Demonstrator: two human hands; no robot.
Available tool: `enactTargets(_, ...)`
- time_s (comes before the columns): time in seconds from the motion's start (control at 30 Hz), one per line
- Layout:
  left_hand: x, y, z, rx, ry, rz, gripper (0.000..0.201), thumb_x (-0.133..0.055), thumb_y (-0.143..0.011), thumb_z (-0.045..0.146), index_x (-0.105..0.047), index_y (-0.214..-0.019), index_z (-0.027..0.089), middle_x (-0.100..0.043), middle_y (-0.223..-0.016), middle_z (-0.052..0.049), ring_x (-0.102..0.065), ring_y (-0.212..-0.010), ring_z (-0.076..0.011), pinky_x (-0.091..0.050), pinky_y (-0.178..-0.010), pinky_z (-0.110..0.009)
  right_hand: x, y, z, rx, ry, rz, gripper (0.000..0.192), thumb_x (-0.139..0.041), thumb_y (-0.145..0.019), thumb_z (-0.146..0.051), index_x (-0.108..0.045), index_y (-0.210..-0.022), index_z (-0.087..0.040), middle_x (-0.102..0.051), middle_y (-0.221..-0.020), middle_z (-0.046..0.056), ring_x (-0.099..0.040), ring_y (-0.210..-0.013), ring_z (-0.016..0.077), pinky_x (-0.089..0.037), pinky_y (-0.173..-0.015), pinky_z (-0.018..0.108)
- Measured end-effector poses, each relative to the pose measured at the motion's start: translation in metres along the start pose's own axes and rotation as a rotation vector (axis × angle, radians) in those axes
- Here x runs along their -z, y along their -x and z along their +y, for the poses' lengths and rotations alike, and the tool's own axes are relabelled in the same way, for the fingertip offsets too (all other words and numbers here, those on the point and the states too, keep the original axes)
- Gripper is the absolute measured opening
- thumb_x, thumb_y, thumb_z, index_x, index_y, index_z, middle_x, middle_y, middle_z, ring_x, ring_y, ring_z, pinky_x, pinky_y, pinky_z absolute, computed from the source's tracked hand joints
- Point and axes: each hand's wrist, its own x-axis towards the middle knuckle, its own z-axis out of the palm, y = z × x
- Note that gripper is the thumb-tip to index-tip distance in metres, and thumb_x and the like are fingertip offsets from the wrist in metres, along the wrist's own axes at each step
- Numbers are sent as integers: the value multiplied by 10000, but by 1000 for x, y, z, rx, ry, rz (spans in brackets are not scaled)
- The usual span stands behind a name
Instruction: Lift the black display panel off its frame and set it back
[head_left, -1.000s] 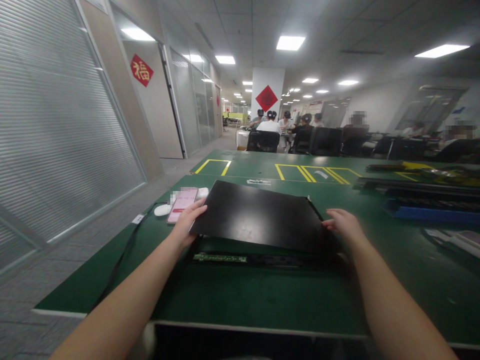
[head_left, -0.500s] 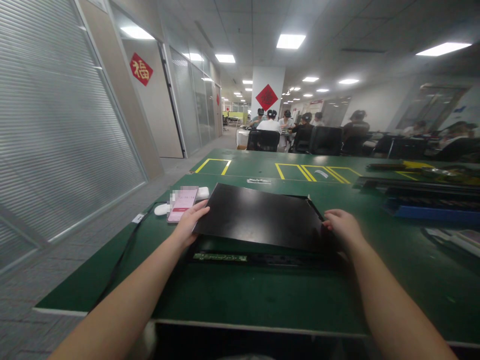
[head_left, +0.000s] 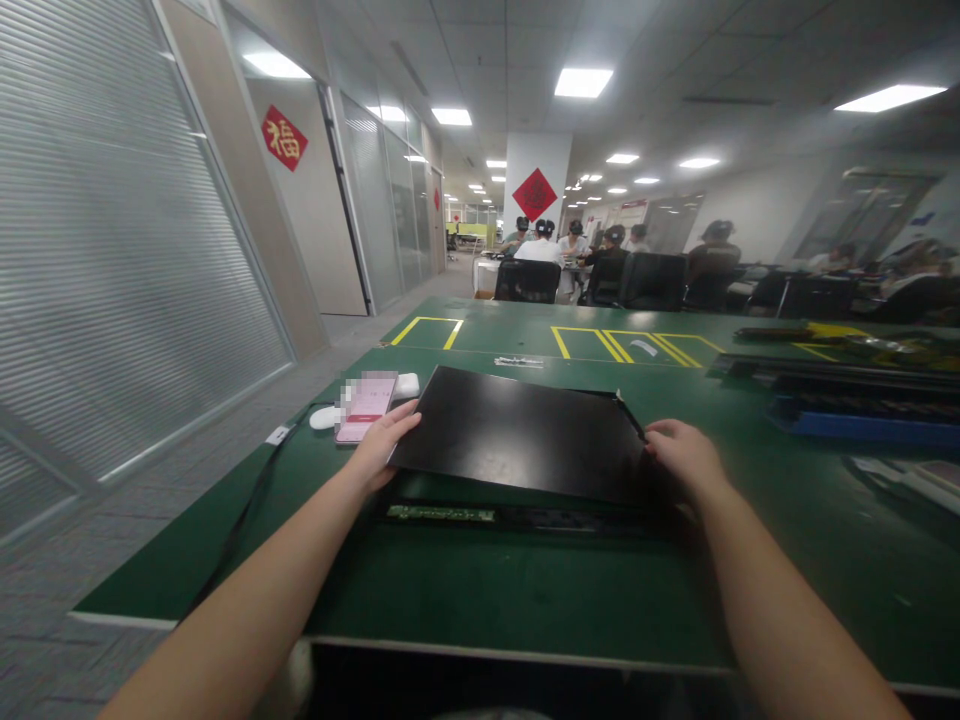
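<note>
Two hands on the job, both yours. Left hand (head_left: pixel 380 445) grips the near-left corner of the black panel (head_left: pixel 517 430), fingers on top and curled round the edge. Right hand (head_left: pixel 684 458) holds the near-right edge, fingers bent over it; thumb side hidden, so can't tell how tight the grip is. Panel is flat and matte, its near edge raised off the green table (head_left: pixel 480 590), and it sits over a black tray-like frame. Just under that raised edge, a narrow green circuit strip (head_left: pixel 441 514) lies along the front of the frame.

Left of the panel, just beside your left hand: a phone (head_left: pixel 365 406) with a pink screen lying flat, and small white pieces (head_left: pixel 325 418) next to it. A black cable (head_left: pixel 247 510) runs from there along the table's left edge towards you.

Right side, well apart from your hands: a blue tray (head_left: pixel 862 420) with dark parts on it, more long dark pieces behind it.

Further back: yellow tape rectangles (head_left: pixel 622 345) marked on the next table section. Beyond that, black office chairs (head_left: pixel 592 280) and several people seated at a desk, and a pillar with a red diamond sign (head_left: pixel 534 194).
</note>
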Motion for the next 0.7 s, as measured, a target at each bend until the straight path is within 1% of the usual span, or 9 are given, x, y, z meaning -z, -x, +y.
enactTargets(0.1, 1, -1, -1, 3, -14, -10, 411, -717, -709, 97, -696, -1116, 154, -781, -826, -69, -688, -570, -159, -530, -533, -232, 1, 2, -4, -6, 129, 20, 287, -583, -723, -333, -736, -943, -232, -728, -830, 94, -668, -800, 254, -484, -683, 330)
enactTargets(0.23, 3, -2, -4, -15, -29, -65, 400, -725, -711, 108, -697, -1108, 150, -780, -876, -81, -707, -628, -172, -540, -568, -240, 3, 8, -10, 33, 261, 21, 312, -552, -737, -340, -739, -960, -229, -726, -924, 116, -660, -873, 285, -473, -703, 347)
enactTargets(0.33, 5, -3, -5, -25, -35, -97, 432, -741, -705, 123, -687, -1134, 147, -778, -905, -90, -715, -657, -175, -543, -590, -240, 4, 11, -13, 39, 281, 17, 309, -548, -737, -336, -743, -953, -232, -727, -914, 112, -660, -861, 278, -470, -688, 337)
enactTargets(0.47, 6, -4, -6, -28, -37, -97, 438, -736, -709, 121, -685, -1142, 153, -777, -923, -90, -715, -660, -174, -546, -590, -240, 4, 11, -13, 41, 274, 17, 304, -554, -735, -347, -748, -942, -237, -730, -895, 97, -660, -836, 264, -466, -659, 321)
enactTargets(0.7, 7, -5, -6, -26, -23, -94, 410, -728, -708, 97, -689, -1115, 138, -776, -918, -93, -710, -643, -170, -540, -570, -236, 5, 10, -13, 50, 288, -23, 306, -541, -748, -367, -749, -941, -255, -723, -867, 91, -650, -858, 268, -449, -675, 323)
